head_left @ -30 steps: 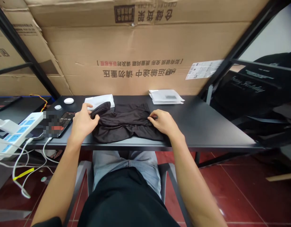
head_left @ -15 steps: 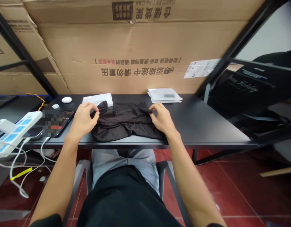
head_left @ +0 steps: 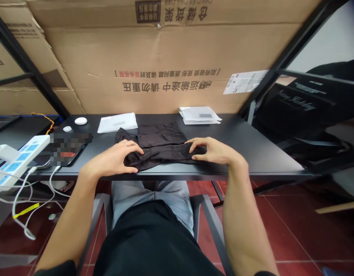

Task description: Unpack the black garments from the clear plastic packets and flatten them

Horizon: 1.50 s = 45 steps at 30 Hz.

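Observation:
A thin, dark brown-black piece of cloth [head_left: 162,140], probably a garment, lies wrinkled on the black desk near its front edge. At the cloth's left side, my left hand [head_left: 115,156] rests with thumb and fingers apart, fingertips on the fabric and thumb by the lower hem. On the other side my right hand [head_left: 215,150] touches the right end of the cloth, thumb and forefinger spread with dark fabric showing between them. Neither hand is visibly pinching the fabric. A crosswise fold runs between the hands; what lies under the folds is hidden.
Flat white packets lie behind the cloth, one at left [head_left: 118,122] and a stack at right [head_left: 200,115]. A white oval case [head_left: 81,121], a charging phone [head_left: 75,151] and a power strip [head_left: 22,159] occupy the left. Cardboard [head_left: 171,50] walls the back.
Both hands have let go of the raised cloth edges and come nearer the desk's front edge. My left hand has shifted right. The cloth's near part lies flatter, and more of its back part shows.

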Each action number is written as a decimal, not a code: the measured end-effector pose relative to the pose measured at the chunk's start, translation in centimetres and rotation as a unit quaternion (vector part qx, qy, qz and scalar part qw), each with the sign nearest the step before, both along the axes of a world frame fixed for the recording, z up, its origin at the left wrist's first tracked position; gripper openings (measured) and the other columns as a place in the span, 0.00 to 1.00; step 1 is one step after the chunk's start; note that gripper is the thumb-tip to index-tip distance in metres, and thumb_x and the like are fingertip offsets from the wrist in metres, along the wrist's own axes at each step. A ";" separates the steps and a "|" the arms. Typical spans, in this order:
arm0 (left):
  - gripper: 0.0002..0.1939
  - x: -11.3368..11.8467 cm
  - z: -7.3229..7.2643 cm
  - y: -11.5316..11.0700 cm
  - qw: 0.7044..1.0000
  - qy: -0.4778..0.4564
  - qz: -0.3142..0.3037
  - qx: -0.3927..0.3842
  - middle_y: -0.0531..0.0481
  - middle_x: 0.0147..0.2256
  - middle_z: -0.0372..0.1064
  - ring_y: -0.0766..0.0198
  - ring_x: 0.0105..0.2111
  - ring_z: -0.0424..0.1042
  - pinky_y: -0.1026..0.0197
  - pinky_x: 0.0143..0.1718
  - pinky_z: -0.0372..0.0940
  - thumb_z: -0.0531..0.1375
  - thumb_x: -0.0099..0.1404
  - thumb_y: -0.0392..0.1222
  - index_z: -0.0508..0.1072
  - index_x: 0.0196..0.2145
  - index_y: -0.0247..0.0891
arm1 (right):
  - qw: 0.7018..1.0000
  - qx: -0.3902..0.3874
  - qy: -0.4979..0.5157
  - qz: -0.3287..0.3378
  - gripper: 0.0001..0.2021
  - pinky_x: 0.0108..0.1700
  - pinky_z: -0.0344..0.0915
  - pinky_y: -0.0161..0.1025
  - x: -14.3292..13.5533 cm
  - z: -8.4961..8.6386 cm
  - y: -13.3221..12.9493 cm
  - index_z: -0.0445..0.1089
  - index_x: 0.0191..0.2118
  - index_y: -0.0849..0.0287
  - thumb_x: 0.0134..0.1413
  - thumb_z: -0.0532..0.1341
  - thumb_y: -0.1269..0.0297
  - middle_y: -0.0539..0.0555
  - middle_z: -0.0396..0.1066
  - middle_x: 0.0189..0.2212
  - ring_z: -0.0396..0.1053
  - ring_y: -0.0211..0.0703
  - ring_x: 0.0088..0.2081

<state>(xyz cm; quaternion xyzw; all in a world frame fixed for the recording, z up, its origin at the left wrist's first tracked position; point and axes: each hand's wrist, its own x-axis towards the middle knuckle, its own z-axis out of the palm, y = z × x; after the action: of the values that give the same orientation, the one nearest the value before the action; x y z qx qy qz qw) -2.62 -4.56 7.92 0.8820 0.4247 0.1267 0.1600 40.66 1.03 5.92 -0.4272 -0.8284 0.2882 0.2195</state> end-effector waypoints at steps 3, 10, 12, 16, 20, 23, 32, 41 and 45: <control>0.17 0.2 -0.7 0.3 0.999 0.022 0.008 -0.047 0.47 0.60 0.77 0.49 0.61 0.76 0.49 0.67 0.71 0.68 0.68 0.46 0.82 0.54 0.51 | 0.999 -0.013 -0.029 -0.024 0.11 0.68 0.73 0.56 -0.1 0.4 -0.3 0.83 0.34 0.51 0.49 0.77 0.52 0.56 0.84 0.57 0.80 0.63 0.60; 0.13 -1.4 -0.2 -0.1 0.997 0.020 0.039 -0.057 0.48 0.62 0.77 0.48 0.59 0.79 0.48 0.66 0.71 0.72 0.64 0.58 0.86 0.40 0.49 | 0.998 -0.028 -0.054 -0.016 0.27 0.44 0.75 0.44 -1.3 1.3 -1.0 0.74 0.26 0.53 0.67 0.65 0.35 0.52 0.81 0.30 0.78 0.50 0.37; 0.17 -1.4 0.0 0.1 0.998 0.019 0.043 -0.045 0.47 0.58 0.80 0.50 0.55 0.81 0.49 0.63 0.73 0.67 0.69 0.63 0.84 0.36 0.48 | 0.996 0.006 -0.072 -0.048 0.25 0.40 0.73 0.43 -1.9 1.1 -0.9 0.74 0.28 0.53 0.68 0.65 0.39 0.51 0.80 0.28 0.76 0.48 0.34; 0.13 -0.5 -0.7 1.8 0.992 -0.007 0.123 0.016 0.47 0.46 0.82 0.53 0.43 0.82 0.52 0.51 0.76 0.64 0.73 0.57 0.82 0.43 0.46 | 0.987 0.109 -0.067 -0.097 0.08 0.47 0.76 0.46 -3.1 0.0 -0.1 0.80 0.40 0.53 0.60 0.72 0.56 0.54 0.83 0.39 0.80 0.52 0.41; 0.22 0.6 -1.2 3.9 0.991 0.030 0.124 0.033 0.45 0.55 0.77 0.57 0.41 0.81 0.52 0.52 0.76 0.66 0.68 0.42 0.79 0.60 0.49 | 0.986 0.131 -0.088 -0.050 0.16 0.59 0.79 0.52 -3.5 -0.7 0.2 0.84 0.52 0.51 0.58 0.71 0.65 0.58 0.79 0.60 0.81 0.56 0.51; 0.17 1.5 -1.0 4.6 0.990 0.070 0.114 0.032 0.45 0.56 0.77 0.55 0.43 0.81 0.51 0.53 0.75 0.64 0.68 0.40 0.83 0.54 0.48 | 0.987 0.117 -0.109 -0.021 0.18 0.65 0.76 0.54 -3.3 -0.6 0.2 0.85 0.52 0.48 0.56 0.70 0.68 0.55 0.75 0.67 0.79 0.59 0.61; 0.17 5.3 0.9 6.9 0.933 0.009 0.321 0.165 0.36 0.51 0.82 0.40 0.55 0.79 0.43 0.61 0.70 0.57 0.79 0.48 0.81 0.54 0.38 | 0.963 0.184 -0.067 -0.184 0.12 0.60 0.76 0.55 -4.2 0.8 4.4 0.80 0.50 0.56 0.67 0.61 0.67 0.63 0.84 0.52 0.81 0.62 0.52; 0.31 4.2 -2.1 4.1 0.961 0.035 0.248 0.115 0.35 0.70 0.71 0.37 0.71 0.68 0.39 0.74 0.61 0.56 0.80 0.58 0.73 0.71 0.38 | 0.987 0.143 -0.060 -0.042 0.23 0.75 0.66 0.60 -6.4 0.4 -0.1 0.78 0.66 0.49 0.74 0.62 0.47 0.58 0.76 0.69 0.71 0.64 0.71; 0.42 2.6 -4.8 2.9 0.964 0.092 0.247 0.044 0.39 0.82 0.48 0.33 0.81 0.47 0.29 0.78 0.48 0.52 0.78 0.71 0.63 0.80 0.47 | 0.986 0.044 -0.152 -0.058 0.44 0.81 0.53 0.66 -7.2 -2.4 -1.0 0.65 0.79 0.51 0.67 0.64 0.30 0.64 0.54 0.81 0.49 0.69 0.82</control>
<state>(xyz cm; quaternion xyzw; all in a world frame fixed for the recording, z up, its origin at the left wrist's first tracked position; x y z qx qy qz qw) 0.01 -1.66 3.13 0.7638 0.6362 0.0993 0.0452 33.42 0.07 3.55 -0.5032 -0.8379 0.1701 0.1258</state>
